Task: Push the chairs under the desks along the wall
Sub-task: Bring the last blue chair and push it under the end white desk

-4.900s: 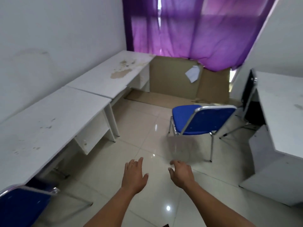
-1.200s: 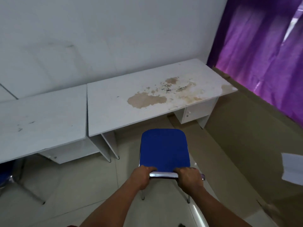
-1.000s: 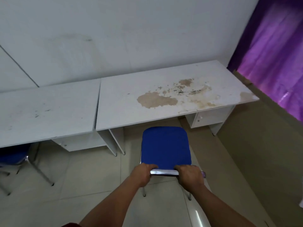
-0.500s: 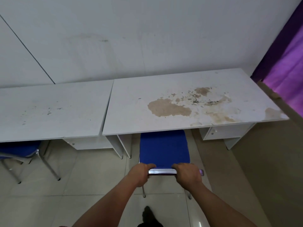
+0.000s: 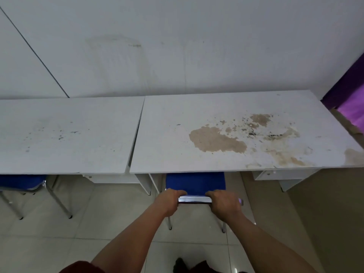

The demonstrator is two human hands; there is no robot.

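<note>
A blue chair (image 5: 195,183) with a chrome frame stands in front of me, most of its seat hidden beneath the stained white desk (image 5: 226,134) on the right. My left hand (image 5: 169,201) and my right hand (image 5: 224,203) both grip the chrome top bar of its backrest, one at each end. A second blue chair (image 5: 21,182) sits partly under the left white desk (image 5: 65,134), with its chrome legs sticking out onto the floor.
Both desks stand against a white wall. A drawer unit (image 5: 283,177) hangs under the right desk's right end. A purple curtain (image 5: 348,95) and brown board (image 5: 334,213) fill the right side. Pale floor tiles (image 5: 78,233) lie behind the chairs.
The blue chair has slid forward under the stained desk, so less of its seat shows. Both hands keep their grip on the backrest bar and I have stepped closer.
</note>
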